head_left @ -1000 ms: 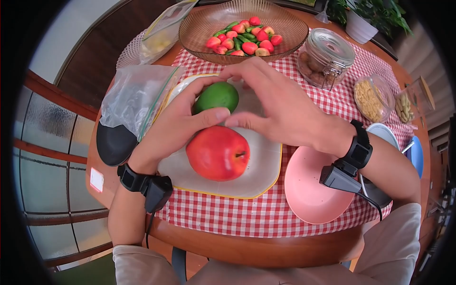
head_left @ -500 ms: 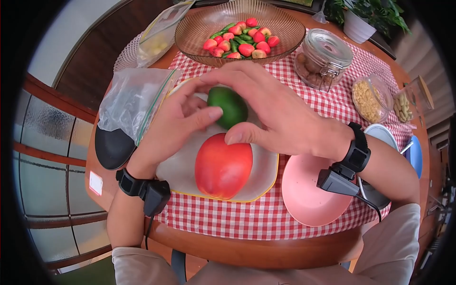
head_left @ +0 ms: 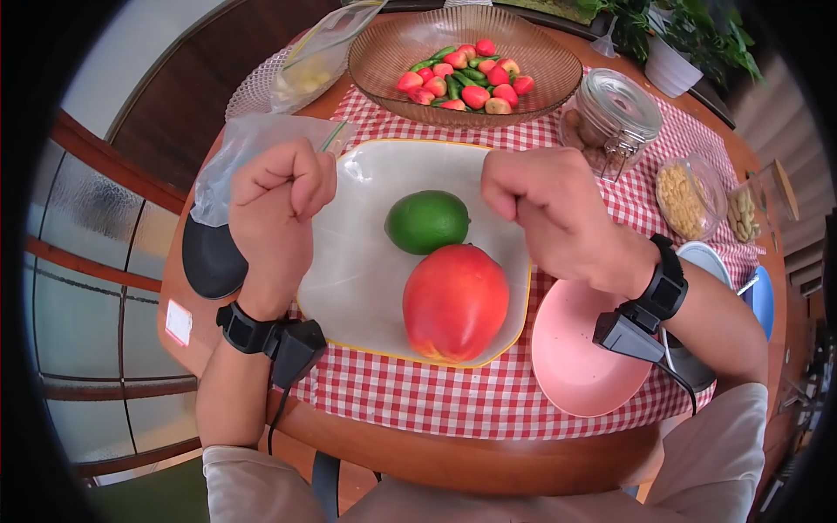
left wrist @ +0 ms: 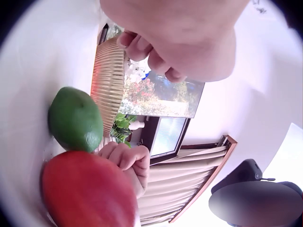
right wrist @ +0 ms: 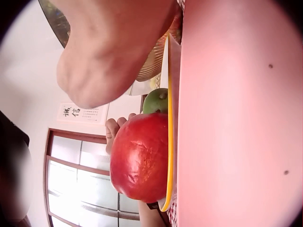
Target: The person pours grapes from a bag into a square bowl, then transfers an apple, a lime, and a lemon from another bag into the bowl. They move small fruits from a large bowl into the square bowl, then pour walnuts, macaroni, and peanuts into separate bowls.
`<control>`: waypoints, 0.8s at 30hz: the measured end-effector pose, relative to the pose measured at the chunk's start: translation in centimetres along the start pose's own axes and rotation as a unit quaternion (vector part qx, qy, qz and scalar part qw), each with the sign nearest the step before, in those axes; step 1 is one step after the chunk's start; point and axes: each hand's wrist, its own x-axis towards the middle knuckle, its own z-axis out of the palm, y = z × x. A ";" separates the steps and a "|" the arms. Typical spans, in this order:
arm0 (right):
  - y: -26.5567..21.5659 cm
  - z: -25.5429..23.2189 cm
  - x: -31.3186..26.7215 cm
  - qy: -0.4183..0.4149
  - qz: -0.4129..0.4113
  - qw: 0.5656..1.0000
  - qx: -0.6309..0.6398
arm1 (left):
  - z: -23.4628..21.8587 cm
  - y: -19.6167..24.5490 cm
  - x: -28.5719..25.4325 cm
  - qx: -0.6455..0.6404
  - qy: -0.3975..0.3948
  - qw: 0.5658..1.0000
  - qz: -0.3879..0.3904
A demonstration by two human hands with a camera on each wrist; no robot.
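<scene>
A green lime [head_left: 427, 221] and a large red apple [head_left: 456, 302] lie side by side on a white plate [head_left: 349, 261] with a yellow rim. My left hand [head_left: 277, 196] is held over the plate's left edge, fingers curled in with nothing in them. Over the right edge, my right hand [head_left: 558, 209] is curled in the same way and holds nothing. Both fruits sit between the hands, apart from the fingers. In the left wrist view the lime [left wrist: 75, 119] sits against the apple [left wrist: 87, 191].
A ribbed amber bowl [head_left: 384, 65] of small red fruits and green peppers stands at the back. A pink plate [head_left: 580, 375] lies right, below a clip-top jar [head_left: 610, 122] and a tub of yellow pieces [head_left: 684, 196]. A clear zip bag [head_left: 218, 174] lies left.
Both hands have drawn apart from around the lime, left and right, and their fingers have curled in. The lime and apple have rolled and now lie further right.
</scene>
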 end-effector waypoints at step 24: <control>-3.4 1.1 1.4 -0.103 -0.110 0.987 0.049 | -2.7 5.9 0.4 0.671 0.014 0.721 -0.174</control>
